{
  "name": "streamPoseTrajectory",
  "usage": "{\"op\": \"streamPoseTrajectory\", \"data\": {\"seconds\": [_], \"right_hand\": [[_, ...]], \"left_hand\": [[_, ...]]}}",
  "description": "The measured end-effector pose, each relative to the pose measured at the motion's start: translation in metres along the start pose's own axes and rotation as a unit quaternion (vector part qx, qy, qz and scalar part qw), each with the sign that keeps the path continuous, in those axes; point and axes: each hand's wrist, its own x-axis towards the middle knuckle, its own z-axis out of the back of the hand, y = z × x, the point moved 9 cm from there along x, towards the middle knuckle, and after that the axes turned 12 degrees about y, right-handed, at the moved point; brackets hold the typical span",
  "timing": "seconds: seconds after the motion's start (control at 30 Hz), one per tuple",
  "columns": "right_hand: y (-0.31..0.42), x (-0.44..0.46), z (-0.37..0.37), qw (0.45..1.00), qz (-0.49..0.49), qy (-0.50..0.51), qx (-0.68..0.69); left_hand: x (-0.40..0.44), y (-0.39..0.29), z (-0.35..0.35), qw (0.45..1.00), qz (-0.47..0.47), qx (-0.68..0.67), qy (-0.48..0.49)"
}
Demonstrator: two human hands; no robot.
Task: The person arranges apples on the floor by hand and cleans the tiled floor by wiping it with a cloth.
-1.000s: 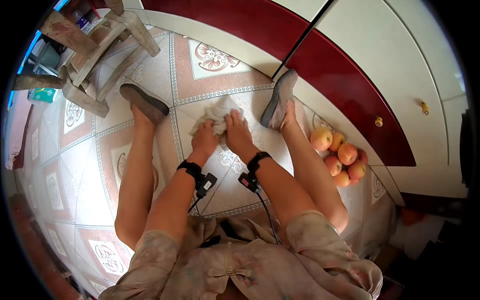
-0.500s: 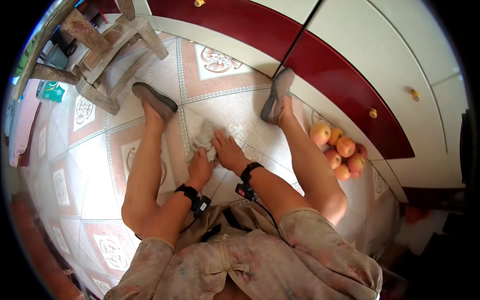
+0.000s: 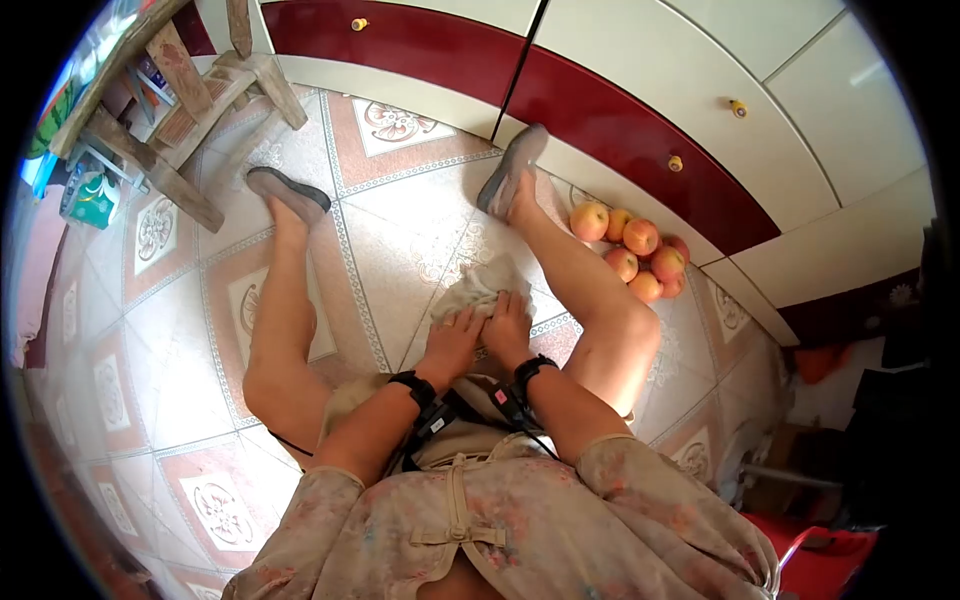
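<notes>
A crumpled greyish-white cloth (image 3: 484, 284) lies on the tiled floor between my legs. My left hand (image 3: 455, 343) is closed on its near left edge, fingers bent into the fabric. Close beside it, my right hand (image 3: 508, 327) grips the cloth's near right part. The two hands almost touch, and some fingertips are hidden in the folds. Each wrist carries a black strap with a small box and a cable.
Several apples (image 3: 640, 238) sit in a cluster beyond my right leg, along the cream and red cabinet (image 3: 620, 130). A worn wooden chair (image 3: 185, 130) stands at the far left, near a green and white container (image 3: 92, 200). My shoes rest on the patterned tiles.
Both hands and the cloth have moved right and nearer to my body. The cloth now bunches ahead of my fingers. The view has shifted, so the apples and cabinet appear further left.
</notes>
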Motion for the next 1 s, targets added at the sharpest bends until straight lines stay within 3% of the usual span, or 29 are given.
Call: {"op": "streamPoseTrajectory", "data": {"seconds": [0.07,0.13,0.4,0.53,0.67,0.8,0.9,1.0], "right_hand": [[-0.004,-0.007,-0.024,0.996,0.027,-0.078,-0.023],[-0.001,-0.002,-0.027,0.999,0.023,-0.033,-0.012],[0.018,0.051,-0.013,0.999,0.013,0.031,-0.037],[0.059,0.104,-0.008,0.985,0.141,0.034,-0.095],[0.097,0.113,-0.019,0.967,0.162,0.08,-0.179],[0.114,0.063,-0.025,0.943,0.28,0.043,-0.177],[0.107,0.026,-0.044,0.934,0.303,0.033,-0.186],[0.1,0.005,-0.044,0.942,0.318,0.06,-0.093]], "left_hand": [[0.0,0.011,-0.014,0.999,0.002,0.036,0.016],[0.001,0.02,-0.024,0.998,0.019,0.016,0.053],[0.032,0.044,-0.005,0.995,0.073,0.045,0.053],[0.036,0.074,0.019,0.993,0.112,-0.014,0.025],[0.021,0.095,0.024,0.988,0.152,-0.03,0.03],[-0.007,0.083,-0.005,0.989,0.144,-0.011,0.018],[-0.038,0.06,-0.016,0.987,0.138,-0.058,0.065],[-0.056,0.048,-0.019,0.981,0.126,-0.127,0.079]]}}
